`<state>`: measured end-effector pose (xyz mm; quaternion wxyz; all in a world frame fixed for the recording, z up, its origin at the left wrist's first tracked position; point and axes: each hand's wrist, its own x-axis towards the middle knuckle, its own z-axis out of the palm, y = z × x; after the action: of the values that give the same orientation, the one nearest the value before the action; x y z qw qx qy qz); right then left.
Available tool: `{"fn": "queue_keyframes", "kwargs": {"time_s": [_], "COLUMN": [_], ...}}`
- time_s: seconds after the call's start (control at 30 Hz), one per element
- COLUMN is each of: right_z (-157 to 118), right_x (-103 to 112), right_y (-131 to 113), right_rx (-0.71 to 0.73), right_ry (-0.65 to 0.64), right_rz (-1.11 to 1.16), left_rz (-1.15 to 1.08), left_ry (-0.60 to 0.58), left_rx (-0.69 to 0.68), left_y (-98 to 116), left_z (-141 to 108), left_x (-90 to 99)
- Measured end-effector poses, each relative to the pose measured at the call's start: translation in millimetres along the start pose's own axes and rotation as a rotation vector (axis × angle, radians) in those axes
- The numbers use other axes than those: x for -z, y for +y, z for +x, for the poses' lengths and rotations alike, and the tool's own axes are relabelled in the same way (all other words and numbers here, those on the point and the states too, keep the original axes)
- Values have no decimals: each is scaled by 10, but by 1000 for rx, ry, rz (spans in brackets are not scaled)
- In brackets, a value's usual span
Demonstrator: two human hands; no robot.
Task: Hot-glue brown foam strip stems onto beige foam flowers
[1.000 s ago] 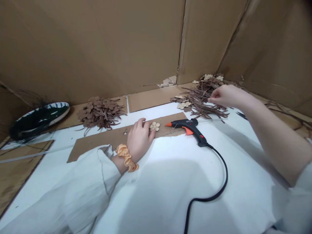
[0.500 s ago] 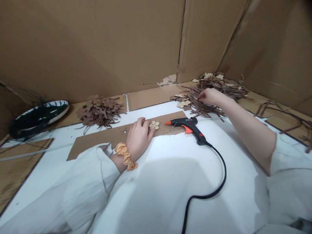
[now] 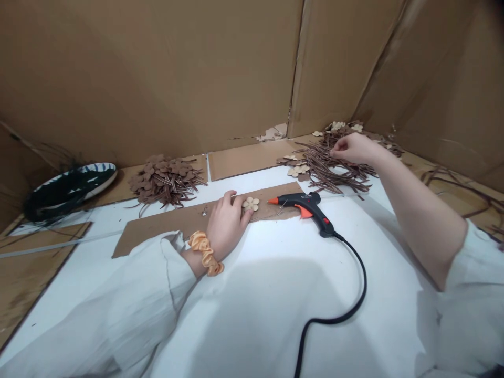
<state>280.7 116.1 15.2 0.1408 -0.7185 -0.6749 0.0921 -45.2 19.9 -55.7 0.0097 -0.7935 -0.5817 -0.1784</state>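
Note:
My left hand (image 3: 226,226) rests on a long cardboard strip (image 3: 157,226), thumb and forefinger closed about the edge of a cream five-petal flower cutout (image 3: 251,204). Just right of that flower lies a black glue gun (image 3: 311,207) on its side, its orange nozzle pointing left at it. My right hand (image 3: 354,148) is over the pile of thin brown strips (image 3: 328,170) at the back right. Its thumb and forefinger are pinched at the strips; how many they grip is hidden. Cream flower cutouts (image 3: 298,170) lie at that pile's left edge.
Brown flower cutouts (image 3: 167,173) with strips are heaped at the back left. Farther left, a blue-and-white dish (image 3: 104,168) holds dark green strands. The glue gun's black cord (image 3: 360,294) curves toward me. Cardboard walls (image 3: 157,68) stand behind, and loose strips (image 3: 464,186) lie far right.
My right hand has moved slightly right and up over the strip pile, still pinched. My left hand stays at the cream flower. The whole view has shifted slightly.

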Motion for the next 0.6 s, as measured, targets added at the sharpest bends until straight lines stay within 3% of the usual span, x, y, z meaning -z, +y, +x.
{"fn": "queue_keyframes", "kwargs": {"time_s": [0.17, 0.27, 0.37, 0.5, 0.6], "right_z": [-344, -546, -710, -927, -1108], "right_x": [329, 409, 358, 166, 45], "right_y": [-176, -296, -442, -680, -871], "right_rx": [71, 137, 181, 210, 263], "right_ry": [-56, -48, -110, -242, -366], "right_rz": [267, 515, 771, 929, 968], "left_rz": [-23, -48, -140, -311, -368], "left_ry": [-7, 30, 163, 415, 442], "left_rx": [-1, -5, -34, -164, -301], "left_y": [-22, -32, -1, 127, 234], "left_z": [12, 16, -5, -102, -198], "left_x": [-29, -39, -3, 118, 201]}}
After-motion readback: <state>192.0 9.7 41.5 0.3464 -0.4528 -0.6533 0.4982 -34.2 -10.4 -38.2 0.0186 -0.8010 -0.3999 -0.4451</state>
